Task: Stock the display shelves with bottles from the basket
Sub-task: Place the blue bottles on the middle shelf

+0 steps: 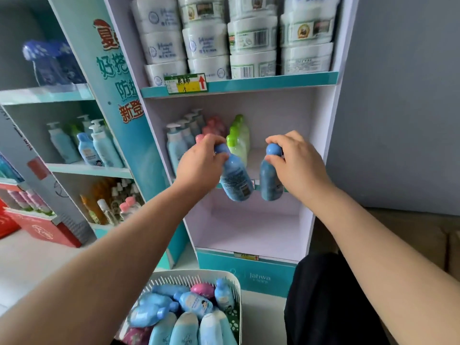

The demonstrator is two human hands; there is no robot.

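My left hand (199, 163) grips the cap end of a blue bottle (235, 179) that hangs tilted in front of the middle shelf (256, 158) of the display stand. My right hand (297, 161) grips the cap of a second blue bottle (271, 180), held upright beside the first. Both bottles hang at the shelf's front edge, over its bare right part. On that shelf stand white pump bottles (175, 143), pink bottles (214, 128) and green-capped bottles (237, 138). The white basket (199, 278) at the bottom holds several blue and pink bottles.
White jars (251, 38) are stacked on the top shelf. The bottom shelf (249, 230) of the stand holds nothing. A second shelving unit (82, 143) at the left carries more bottles. Red boxes (42, 230) sit low at the left. A grey wall (398, 95) borders the right.
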